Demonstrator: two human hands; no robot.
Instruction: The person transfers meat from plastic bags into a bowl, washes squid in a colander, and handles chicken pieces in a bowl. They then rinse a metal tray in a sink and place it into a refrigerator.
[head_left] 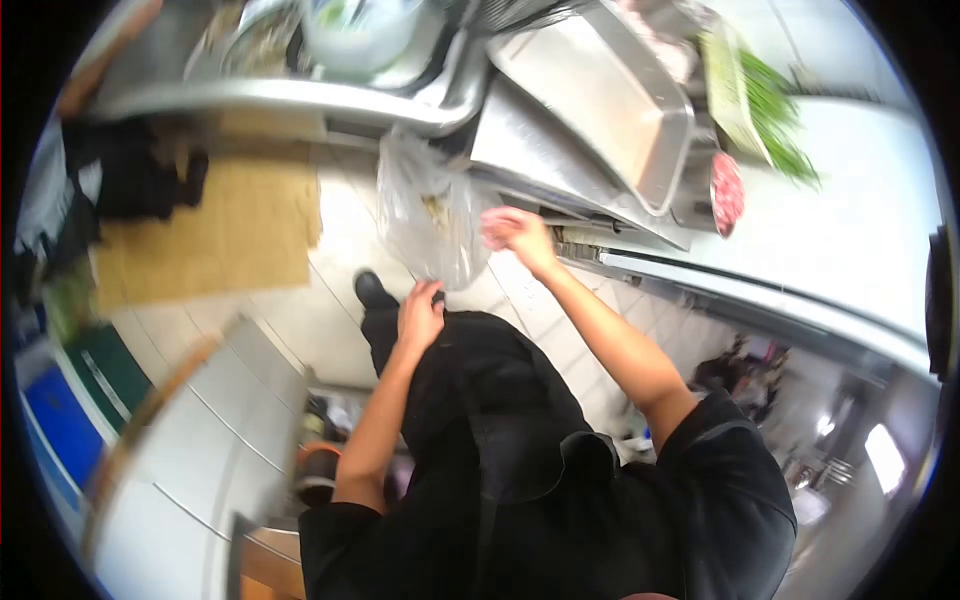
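My left hand [421,316] is in front of my dark clothing, its fingers curled round a small dark piece that I cannot make out. Just beyond its fingertips hangs a clear plastic bag [425,220] with some scraps inside, by the counter's front. My right hand [517,238] is at the bag's right side, close to the counter edge, its fingers smeared by motion. Above and right of that hand, a shallow metal tray [590,85] rests tilted on a steel surface [520,140].
A metal container with minced meat [728,195] stands right of the tray. Green stalks [775,120] in a pale basket [735,95] lie on the white counter [850,230]. At upper left is a steel sink [290,95] with a bowl [362,35]. Cardboard [215,235] covers floor near another person [65,190].
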